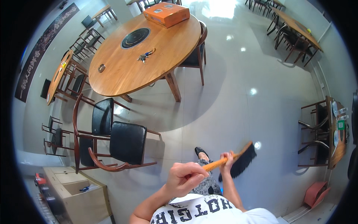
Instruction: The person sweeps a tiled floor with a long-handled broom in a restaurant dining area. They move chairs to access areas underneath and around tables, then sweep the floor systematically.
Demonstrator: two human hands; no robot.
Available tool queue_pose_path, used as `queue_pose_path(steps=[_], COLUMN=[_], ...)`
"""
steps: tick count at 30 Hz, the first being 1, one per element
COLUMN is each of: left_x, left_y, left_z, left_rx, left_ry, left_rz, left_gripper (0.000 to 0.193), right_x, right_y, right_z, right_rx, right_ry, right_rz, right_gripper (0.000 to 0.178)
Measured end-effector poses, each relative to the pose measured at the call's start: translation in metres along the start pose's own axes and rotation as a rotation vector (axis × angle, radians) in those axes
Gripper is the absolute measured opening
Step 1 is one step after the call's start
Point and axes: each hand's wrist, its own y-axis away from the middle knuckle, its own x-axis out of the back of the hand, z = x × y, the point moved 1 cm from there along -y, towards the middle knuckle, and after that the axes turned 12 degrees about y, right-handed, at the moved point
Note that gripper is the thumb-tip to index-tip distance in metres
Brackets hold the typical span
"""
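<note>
A broom with an orange-yellow handle (215,164) and black bristles (243,161) is held at a slant in front of my body. My left hand (187,179) is closed around the handle's upper end, nearest my chest. Lower down, close to the bristle head, my right hand (226,162) wraps the handle. The bristles hang to the right of my shoe (201,152), over the pale tiled floor (223,108); whether they touch it I cannot tell.
Ahead stands a round wooden table (167,56) with an orange box (166,14) and keys (145,55). Black-seated chairs (128,142) are at the left, a wooden cabinet (80,194) at lower left. A red dustpan (315,193) sits by the right wall, near a side table (338,151).
</note>
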Motion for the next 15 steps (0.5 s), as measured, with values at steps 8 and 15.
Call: queue_pose_path(steps=[8, 15], left_x=[0.054, 0.088], left_y=[-0.055, -0.041], left_z=[-0.003, -0.067], left_rx=[-0.001, 0.03], left_ry=[-0.056, 0.152], left_rz=[0.376, 0.863], left_gripper=[0.005, 0.004], right_x=[-0.105, -0.204], right_y=[-0.165, -0.216], right_z=[-0.043, -0.045], right_rx=[0.199, 0.558], right_ry=[-0.09, -0.046], right_rz=[-0.334, -0.688], right_gripper=[0.013, 0.012])
